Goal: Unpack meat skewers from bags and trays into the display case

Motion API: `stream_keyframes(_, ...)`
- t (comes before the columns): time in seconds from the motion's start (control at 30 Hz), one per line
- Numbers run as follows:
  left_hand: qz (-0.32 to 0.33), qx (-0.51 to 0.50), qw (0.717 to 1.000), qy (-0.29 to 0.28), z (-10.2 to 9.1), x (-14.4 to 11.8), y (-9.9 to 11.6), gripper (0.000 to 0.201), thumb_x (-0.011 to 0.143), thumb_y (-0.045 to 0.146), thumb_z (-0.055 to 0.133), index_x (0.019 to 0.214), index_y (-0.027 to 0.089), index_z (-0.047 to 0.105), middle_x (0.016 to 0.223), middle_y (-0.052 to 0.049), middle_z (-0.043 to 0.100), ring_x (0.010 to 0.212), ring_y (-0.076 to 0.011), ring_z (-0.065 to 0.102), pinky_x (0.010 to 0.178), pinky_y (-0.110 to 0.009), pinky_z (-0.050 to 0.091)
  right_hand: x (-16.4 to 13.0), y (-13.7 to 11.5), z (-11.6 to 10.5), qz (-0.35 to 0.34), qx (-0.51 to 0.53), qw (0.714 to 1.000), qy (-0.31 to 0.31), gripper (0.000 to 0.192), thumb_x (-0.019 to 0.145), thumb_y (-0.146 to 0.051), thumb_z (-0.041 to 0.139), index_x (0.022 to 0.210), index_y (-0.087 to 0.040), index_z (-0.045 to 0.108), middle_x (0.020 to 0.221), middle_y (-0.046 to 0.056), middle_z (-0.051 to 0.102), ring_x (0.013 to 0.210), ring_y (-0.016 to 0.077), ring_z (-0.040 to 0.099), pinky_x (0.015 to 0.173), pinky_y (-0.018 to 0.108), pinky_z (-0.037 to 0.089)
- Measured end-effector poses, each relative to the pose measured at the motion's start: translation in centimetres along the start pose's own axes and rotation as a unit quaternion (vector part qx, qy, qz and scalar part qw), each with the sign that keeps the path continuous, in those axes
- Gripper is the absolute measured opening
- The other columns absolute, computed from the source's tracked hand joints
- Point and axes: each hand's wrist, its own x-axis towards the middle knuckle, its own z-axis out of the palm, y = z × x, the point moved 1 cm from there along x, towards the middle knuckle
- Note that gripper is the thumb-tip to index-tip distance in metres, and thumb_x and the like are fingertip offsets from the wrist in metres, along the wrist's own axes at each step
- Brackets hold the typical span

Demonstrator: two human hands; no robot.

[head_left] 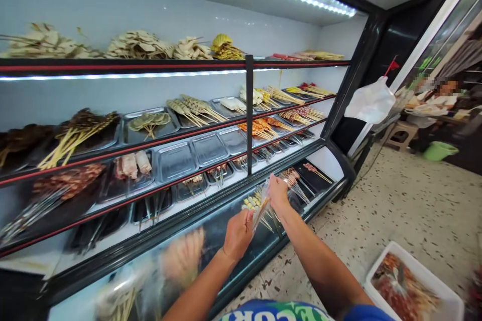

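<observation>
Both hands were up at the lower front of the display case, and between them they held a clear plastic bag of skewers (261,209). The left hand (238,234) had its grip closed on the bag's lower edge, fingers curled in so that only the back of the hand showed. The right hand (277,193) pinched the bag's upper edge, its grip shut on the plastic as well. The bag hung stretched between the two hands, tilted, with pale skewered pieces visible through it just over the glass front (222,241) of the case. Directly behind the hands lay the lowest row of trays, where a few skewers (316,171) rested on a dark tray near the right end. Above that, the shelves climbed in steps: a middle shelf with several bare steel trays (209,148), one tray of orange skewers (259,129) to their right, and a tray of pale rolled meat (131,164) to the left. Higher still sat a heap of dark skewers with yellow sticks (81,130). A black upright post (249,110) split the case. Off to the right, on the speckled floor (410,205), stood a white tub of reddish skewers (404,286), and farther back a green basin (439,150) beside a seated person.
</observation>
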Motion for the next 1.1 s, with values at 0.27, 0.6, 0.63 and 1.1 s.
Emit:
stream_keyframes(0.27,-0.031,-0.056,0.998,-0.012,4.0,6.5,2.4,0.048,0.095,0.042,0.023,0.066,0.016,0.052,0.060,-0.002,0.053,0.057,-0.0149,0.048,0.056,-0.027,0.031,1.5,-4.6,-8.7,-0.403,-0.164,0.900,-0.029,0.035,0.081,-0.042,0.053,0.105,-0.016,0.056,0.091,0.008,0.057,0.087,0.0189,0.052,0.081,0.034,0.044)
stream_keyframes(0.6,-0.085,-0.021,0.996,0.021,16.6,14.6,11.7,0.049,0.094,0.045,0.020,0.064,0.017,0.047,0.060,-0.001,0.050,0.057,-0.0153,0.046,0.055,-0.027,0.030,12.6,0.1,-17.4,-0.443,-0.325,0.836,-0.015,0.033,0.075,-0.020,0.051,0.108,-0.013,0.053,0.097,0.012,0.057,0.096,0.0246,0.051,0.083,0.039,0.046)
stream_keyframes(0.63,-0.092,-0.011,0.996,0.013,18.0,15.2,12.7,0.049,0.094,0.044,0.020,0.065,0.017,0.048,0.060,-0.002,0.052,0.058,-0.0158,0.047,0.056,-0.027,0.031,14.3,0.7,-18.3,-0.433,-0.312,0.845,-0.022,0.035,0.075,-0.020,0.050,0.109,-0.012,0.052,0.097,0.013,0.057,0.095,0.0240,0.052,0.081,0.037,0.047)
stream_keyframes(1.1,-0.091,0.027,0.990,-0.108,27.5,19.4,16.2,0.035,0.090,0.042,0.036,0.078,0.016,0.056,0.062,-0.002,0.058,0.058,-0.0164,0.053,0.057,-0.027,0.035,25.2,6.2,-24.1,-0.384,-0.294,0.851,-0.205,0.046,0.078,-0.009,0.038,0.121,-0.009,0.051,0.099,0.013,0.068,0.084,0.0202,0.065,0.073,0.030,0.053)
